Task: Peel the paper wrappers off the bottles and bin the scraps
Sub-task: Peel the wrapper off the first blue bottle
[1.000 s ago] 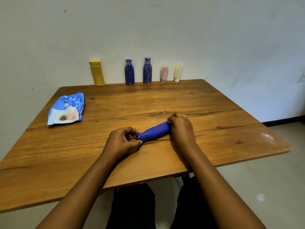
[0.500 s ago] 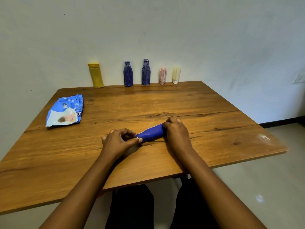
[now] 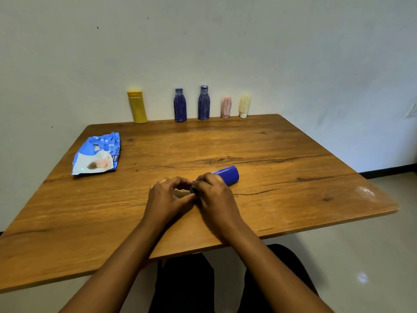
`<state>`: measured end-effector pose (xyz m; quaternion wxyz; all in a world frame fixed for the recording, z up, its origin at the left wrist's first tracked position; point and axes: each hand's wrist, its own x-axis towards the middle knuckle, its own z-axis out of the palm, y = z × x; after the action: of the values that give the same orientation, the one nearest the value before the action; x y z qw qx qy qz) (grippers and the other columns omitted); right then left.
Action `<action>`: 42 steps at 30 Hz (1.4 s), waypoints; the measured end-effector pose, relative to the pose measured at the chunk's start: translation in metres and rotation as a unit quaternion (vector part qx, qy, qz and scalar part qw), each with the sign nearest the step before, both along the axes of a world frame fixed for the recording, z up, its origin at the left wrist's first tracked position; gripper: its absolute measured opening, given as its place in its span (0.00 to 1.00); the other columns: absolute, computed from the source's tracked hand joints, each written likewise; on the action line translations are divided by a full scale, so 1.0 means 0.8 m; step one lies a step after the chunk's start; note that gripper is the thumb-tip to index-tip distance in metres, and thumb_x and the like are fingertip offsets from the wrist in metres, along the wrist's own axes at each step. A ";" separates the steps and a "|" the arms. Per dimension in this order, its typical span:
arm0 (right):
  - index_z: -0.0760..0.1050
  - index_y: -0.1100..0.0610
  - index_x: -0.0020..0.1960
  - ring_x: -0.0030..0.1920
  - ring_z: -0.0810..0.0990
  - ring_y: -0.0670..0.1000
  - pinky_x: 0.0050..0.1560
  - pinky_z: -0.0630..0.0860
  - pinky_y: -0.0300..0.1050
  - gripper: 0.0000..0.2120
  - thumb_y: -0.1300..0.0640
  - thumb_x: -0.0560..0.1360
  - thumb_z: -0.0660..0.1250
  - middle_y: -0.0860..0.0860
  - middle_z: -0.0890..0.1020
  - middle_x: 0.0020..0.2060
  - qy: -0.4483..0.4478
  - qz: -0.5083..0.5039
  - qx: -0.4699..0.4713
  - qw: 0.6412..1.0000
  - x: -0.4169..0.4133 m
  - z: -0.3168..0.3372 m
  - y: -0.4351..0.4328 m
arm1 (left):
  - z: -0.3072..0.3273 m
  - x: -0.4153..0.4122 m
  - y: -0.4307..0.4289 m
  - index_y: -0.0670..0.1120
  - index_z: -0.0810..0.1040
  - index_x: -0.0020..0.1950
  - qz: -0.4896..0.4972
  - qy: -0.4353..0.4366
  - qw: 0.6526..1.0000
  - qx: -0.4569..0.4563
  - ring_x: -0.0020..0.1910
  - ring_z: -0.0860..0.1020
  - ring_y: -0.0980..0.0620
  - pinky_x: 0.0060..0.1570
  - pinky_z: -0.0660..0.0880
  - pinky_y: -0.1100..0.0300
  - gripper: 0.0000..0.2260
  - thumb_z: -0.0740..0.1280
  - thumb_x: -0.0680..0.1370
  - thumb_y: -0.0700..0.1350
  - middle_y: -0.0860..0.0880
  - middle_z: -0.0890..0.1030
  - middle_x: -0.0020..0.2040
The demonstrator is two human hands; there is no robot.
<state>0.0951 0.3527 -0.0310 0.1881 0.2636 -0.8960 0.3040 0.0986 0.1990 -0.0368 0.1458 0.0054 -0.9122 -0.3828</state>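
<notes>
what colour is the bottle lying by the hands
The bottle is plain solid blue, best seen at its far end in the head view.

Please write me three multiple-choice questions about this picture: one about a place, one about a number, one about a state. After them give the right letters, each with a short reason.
1. Where on the table does the blue packet lie?
A. on the left part
B. at the right edge
C. at the near edge, between the arms

2. How many are in the row of bottles by the wall?
A. three
B. five
C. seven

3. How is the blue bottle that the right hand holds?
A. standing upright
B. lying on its side
C. lifted in the air

Answers: 1 A, the packet lies near the left edge. 2 B, one yellow, two dark blue, one pink, one cream. 3 B, its length rests along the wood.
</notes>
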 end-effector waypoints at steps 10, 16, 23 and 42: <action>0.76 0.55 0.58 0.50 0.73 0.46 0.47 0.74 0.38 0.12 0.60 0.75 0.67 0.49 0.75 0.52 0.026 0.011 0.029 0.999 0.009 -0.002 -0.001 | -0.004 0.001 -0.002 0.60 0.78 0.48 -0.012 0.034 0.999 -0.004 0.47 0.74 0.59 0.54 0.73 0.45 0.13 0.75 0.66 0.53 0.62 0.78 0.42; 0.77 0.56 0.58 0.50 0.72 0.46 0.47 0.76 0.41 0.12 0.61 0.74 0.68 0.49 0.75 0.52 0.028 -0.015 0.027 0.999 -0.003 0.000 0.004 | -0.007 0.000 -0.002 0.62 0.78 0.48 -0.010 0.039 0.999 -0.004 0.50 0.75 0.55 0.53 0.74 0.46 0.17 0.68 0.62 0.66 0.60 0.79 0.44; 0.77 0.54 0.55 0.49 0.73 0.44 0.48 0.73 0.36 0.09 0.61 0.75 0.65 0.48 0.75 0.49 0.001 -0.113 -0.012 0.993 -0.039 -0.008 0.046 | -0.014 -0.006 -0.005 0.62 0.78 0.50 -0.017 0.037 0.999 -0.011 0.50 0.75 0.50 0.49 0.75 0.45 0.17 0.72 0.63 0.63 0.55 0.80 0.46; 0.76 0.52 0.57 0.51 0.71 0.43 0.50 0.70 0.35 0.13 0.59 0.73 0.69 0.47 0.74 0.52 0.009 -0.012 0.061 0.998 -0.033 -0.005 0.044 | -0.010 -0.008 -0.006 0.59 0.78 0.49 -0.013 0.036 0.999 -0.019 0.51 0.75 0.50 0.51 0.74 0.47 0.15 0.77 0.66 0.53 0.55 0.78 0.45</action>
<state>0.0688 0.3880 -0.0346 0.1834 0.2669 -0.9141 0.2440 0.0925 0.1941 -0.0446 0.1739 -0.0234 -0.9136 -0.3669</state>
